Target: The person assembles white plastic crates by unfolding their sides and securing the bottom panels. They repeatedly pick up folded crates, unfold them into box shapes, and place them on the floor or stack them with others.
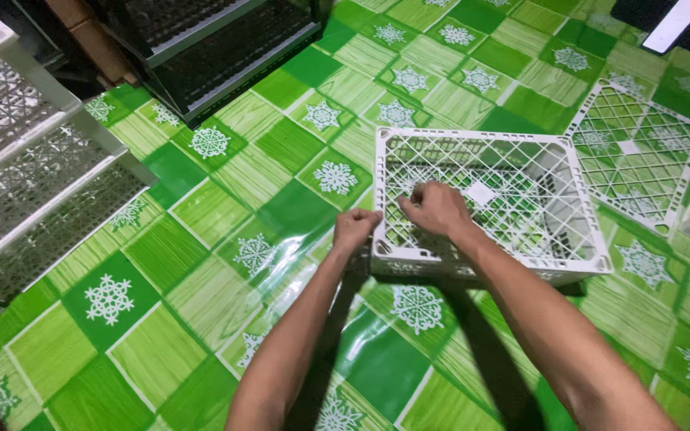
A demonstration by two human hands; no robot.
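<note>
Head view shows the white lattice crate (521, 199) on the green floor mat (161, 255). Left hand (354, 231) grips its near corner; right hand (438, 209) pinches the mesh, so steadying the corner firmly seems wise.

A white plastic crate (521, 199) sits flat on the green checked floor (201, 239), open side up. Its walls and bottom are a net of little holes. It is a wide box shape, and its near left corner is being held.
</note>
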